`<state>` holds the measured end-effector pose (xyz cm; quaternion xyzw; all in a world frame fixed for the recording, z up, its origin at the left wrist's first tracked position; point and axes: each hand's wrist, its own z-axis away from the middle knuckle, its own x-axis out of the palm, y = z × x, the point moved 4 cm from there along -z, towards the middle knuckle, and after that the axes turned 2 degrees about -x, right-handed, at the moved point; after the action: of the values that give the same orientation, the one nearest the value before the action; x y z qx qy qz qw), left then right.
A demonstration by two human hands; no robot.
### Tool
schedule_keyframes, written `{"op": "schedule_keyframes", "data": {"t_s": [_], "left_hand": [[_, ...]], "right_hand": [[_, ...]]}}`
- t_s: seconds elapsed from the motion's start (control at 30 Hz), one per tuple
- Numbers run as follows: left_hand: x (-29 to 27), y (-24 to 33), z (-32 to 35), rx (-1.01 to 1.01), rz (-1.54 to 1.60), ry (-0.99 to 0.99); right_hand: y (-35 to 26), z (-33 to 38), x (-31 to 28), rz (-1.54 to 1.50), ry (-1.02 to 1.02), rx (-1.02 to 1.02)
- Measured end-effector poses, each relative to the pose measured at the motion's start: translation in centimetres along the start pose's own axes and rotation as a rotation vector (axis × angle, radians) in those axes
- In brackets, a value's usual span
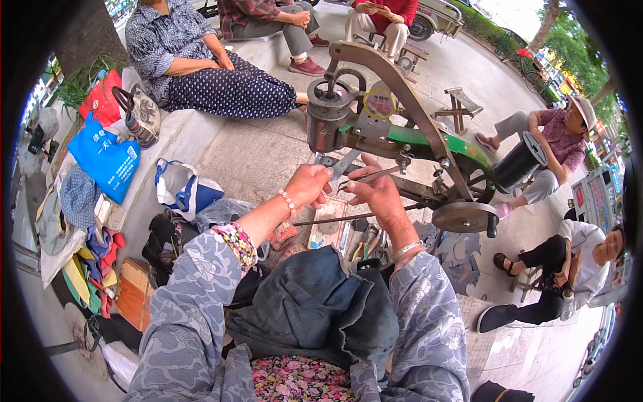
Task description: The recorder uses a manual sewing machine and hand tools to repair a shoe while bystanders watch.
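In front of me stands a hand-cranked shoe-repair sewing machine [335, 127] with a green arm and a worn metal frame. My left hand [309, 185] is closed in a pinch just below its sewing head; what lies between the fingertips is too small to make out. Close beside it, my right hand [380, 197] holds a thin metal tool [368, 178] whose dark tip curves toward the left fingers. I cannot tell its exact kind. The tips of both hands are near each other but apart. A dark blue cloth [295, 295] covers my lap.
A hand wheel [465, 216] and a large black thread spool [519, 164] sit at the machine's right. Pliers and other tools [365, 244] lie below my hands. Bags, including a blue bag [104, 157], and cloth scraps [90, 275] are at left. Several people sit around.
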<state>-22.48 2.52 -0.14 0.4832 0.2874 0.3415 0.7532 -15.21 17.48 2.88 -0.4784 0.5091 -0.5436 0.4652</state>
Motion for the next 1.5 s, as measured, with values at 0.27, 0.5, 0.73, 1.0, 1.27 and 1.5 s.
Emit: {"op": "schedule_keyframes", "data": {"t_s": [0.27, 0.5, 0.73, 1.0, 1.27, 1.5], "left_hand": [[1.4, -0.5, 0.2, 0.055, 0.219, 0.114], [2.2, -1.1, 0.2, 0.169, 0.409, 0.215], [2.9, -1.4, 0.0, 0.174, 0.574, 0.244], [4.3, -1.6, 0.1, 0.123, 0.586, 0.330], [-1.3, -4.8, 6.5, 0.124, 0.511, 0.263], [-18.8, -10.3, 19.0, 0.019, 0.235, 0.685]], "right_hand": [[0.2, 0.0, 0.2, -0.002, 0.002, -0.037], [0.9, -0.1, 0.0, -0.034, -0.040, 0.022], [0.2, -0.3, 0.0, -0.053, -0.064, -0.002], [1.8, -0.8, -0.4, -0.074, -0.039, 0.030], [1.2, 3.0, -0.6, -0.024, -0.075, -0.062], [1.9, 10.9, -3.2, -0.030, -0.005, -0.079]]}}
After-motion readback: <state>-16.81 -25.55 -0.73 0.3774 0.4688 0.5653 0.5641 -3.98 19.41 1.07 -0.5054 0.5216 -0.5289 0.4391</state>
